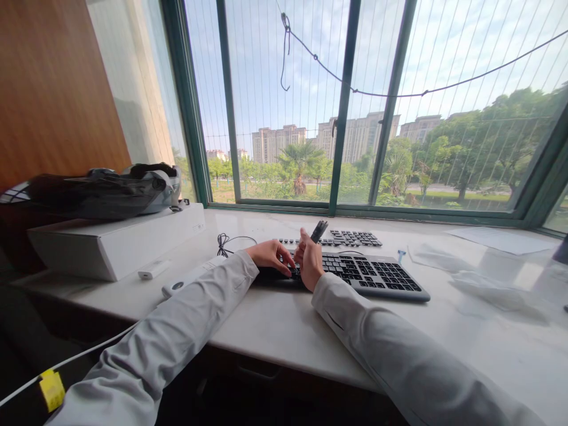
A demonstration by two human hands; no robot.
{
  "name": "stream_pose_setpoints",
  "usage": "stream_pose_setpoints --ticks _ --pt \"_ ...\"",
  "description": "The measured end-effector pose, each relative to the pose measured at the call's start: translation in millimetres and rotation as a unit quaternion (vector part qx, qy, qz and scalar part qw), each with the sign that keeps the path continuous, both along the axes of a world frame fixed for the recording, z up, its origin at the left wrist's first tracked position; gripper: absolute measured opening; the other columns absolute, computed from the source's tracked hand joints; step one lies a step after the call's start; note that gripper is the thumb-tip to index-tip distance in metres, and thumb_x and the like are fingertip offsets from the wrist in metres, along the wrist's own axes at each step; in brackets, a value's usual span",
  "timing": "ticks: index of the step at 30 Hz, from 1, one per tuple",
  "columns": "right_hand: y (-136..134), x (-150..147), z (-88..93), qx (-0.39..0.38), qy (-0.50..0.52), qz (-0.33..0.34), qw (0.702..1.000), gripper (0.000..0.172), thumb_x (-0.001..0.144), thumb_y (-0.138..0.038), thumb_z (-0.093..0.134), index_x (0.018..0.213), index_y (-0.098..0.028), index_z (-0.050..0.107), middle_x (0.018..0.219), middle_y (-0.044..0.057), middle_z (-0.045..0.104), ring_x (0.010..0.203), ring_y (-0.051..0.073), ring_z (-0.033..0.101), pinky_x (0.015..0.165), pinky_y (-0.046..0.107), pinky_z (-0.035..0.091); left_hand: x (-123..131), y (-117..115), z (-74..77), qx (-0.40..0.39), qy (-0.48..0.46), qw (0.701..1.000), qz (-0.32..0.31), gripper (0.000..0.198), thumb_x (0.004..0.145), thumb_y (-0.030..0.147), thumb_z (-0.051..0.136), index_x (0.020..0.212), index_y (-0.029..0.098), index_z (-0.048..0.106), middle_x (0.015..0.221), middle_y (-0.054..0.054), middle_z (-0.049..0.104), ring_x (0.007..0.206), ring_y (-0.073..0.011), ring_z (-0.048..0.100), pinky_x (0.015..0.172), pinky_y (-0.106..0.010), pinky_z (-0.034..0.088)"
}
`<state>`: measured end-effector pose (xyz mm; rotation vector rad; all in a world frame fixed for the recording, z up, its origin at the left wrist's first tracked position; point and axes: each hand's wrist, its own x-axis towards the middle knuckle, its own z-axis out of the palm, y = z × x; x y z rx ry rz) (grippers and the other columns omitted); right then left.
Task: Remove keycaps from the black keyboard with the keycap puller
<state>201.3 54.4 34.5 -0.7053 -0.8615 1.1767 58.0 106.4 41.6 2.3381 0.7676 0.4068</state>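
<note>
A black keyboard (386, 277) lies on the white surface, with dark key positions showing across it. Over its left end, my left hand (270, 255) reaches down with bent fingers; a gap shows between thumb and fingers, and the fingertips are at the keys. My right hand (309, 260) is upright beside it, fingers wrapped round a dark brush (319, 231) whose ragged end points up above the fist. The lower part of the brush is hidden by the hand. Behind the keyboard, loose keycaps (355, 238) are laid out in rows.
To the left stands a white box (119, 242) with a dark bag (106, 192) on top. Near it lie a small white device (154, 270) and a coiled black cable (224, 241). Clear plastic bags (492, 288), a small blue tool (401, 255) and paper (501, 238) are at right.
</note>
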Motion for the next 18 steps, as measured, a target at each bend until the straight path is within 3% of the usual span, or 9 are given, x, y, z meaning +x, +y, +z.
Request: stream_pose_setpoints --ticks 12,18 --pt "-4.7 -1.9 -1.0 -0.030 -0.003 0.013 0.999 0.050 0.080 -0.051 0.056 0.053 -0.023 0.025 0.044 -0.009 0.019 0.038 0.007 0.016 0.037 0.026 0.013 0.1 0.2 -0.5 0.005 -0.008 1.000 0.007 0.044 0.058 0.042 0.081 0.090 0.013 0.076 0.074 -0.004 0.069 0.063 -0.0112 0.052 0.055 -0.022 0.034" --pt "-1.1 -6.4 -8.8 0.009 -0.042 0.002 0.999 0.050 0.077 -0.049 0.059 0.052 -0.024 0.024 0.043 -0.008 0.021 0.038 0.008 0.021 0.036 0.027 0.019 1.1 -2.2 1.2 -0.016 -0.024 0.999 -0.015 0.040 0.058 0.040 0.081 0.087 0.012 0.076 0.071 -0.003 0.068 0.064 -0.0109 0.053 0.058 -0.022 0.037"
